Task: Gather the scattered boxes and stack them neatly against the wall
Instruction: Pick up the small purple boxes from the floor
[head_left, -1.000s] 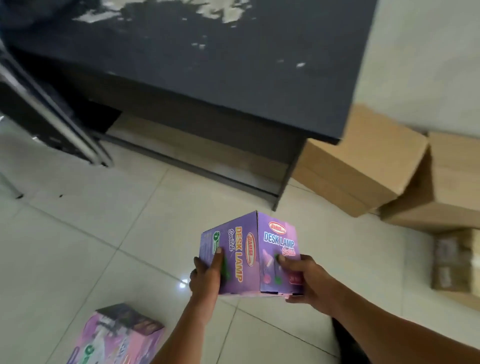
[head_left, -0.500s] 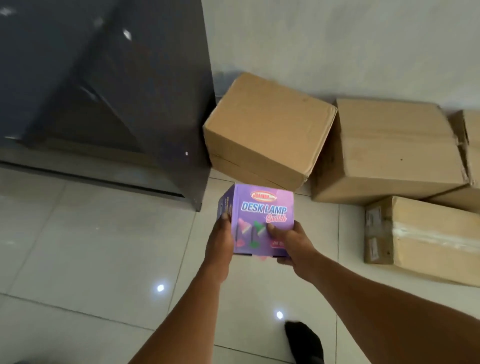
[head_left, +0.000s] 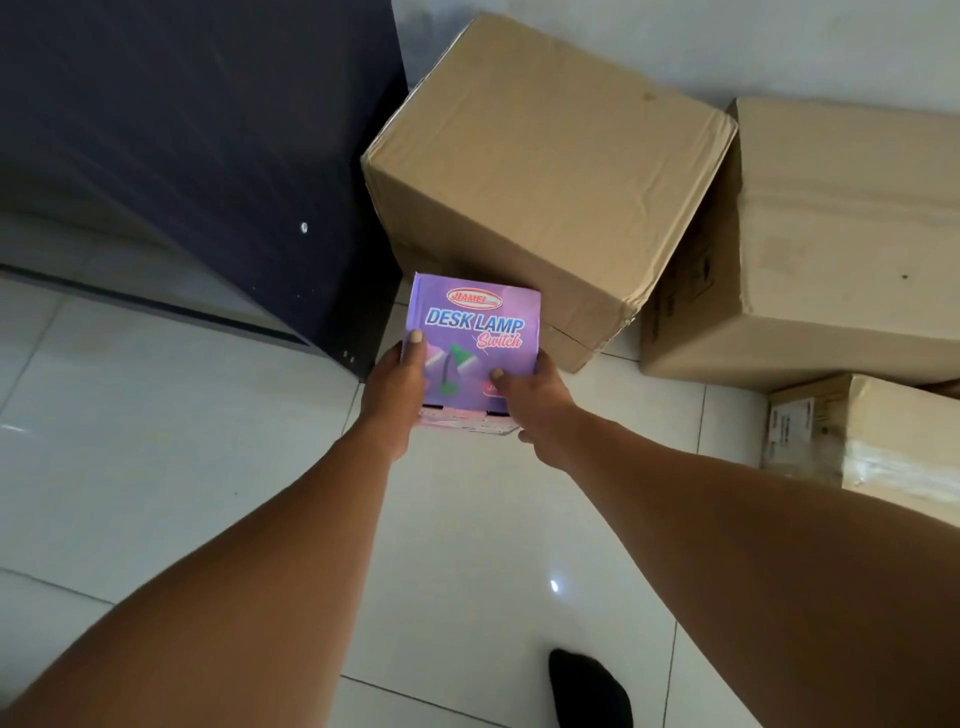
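— What's printed on it?
— "JIAMEI, DESK LAMP Switch". Purple box (head_left: 474, 332), gripped between left hand (head_left: 395, 387) and right hand (head_left: 532, 397), thumbs on top, above the floor; tilted cardboard carton (head_left: 545, 171) just beyond.

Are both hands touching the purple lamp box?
Touching. The head view shows the left hand and right hand gripping the purple lamp box, thumbs on its top face.

Glossy pale floor tiles (head_left: 156, 441) (one glint), dark cabinet (head_left: 197, 145), plain wall (head_left: 779, 41) behind.
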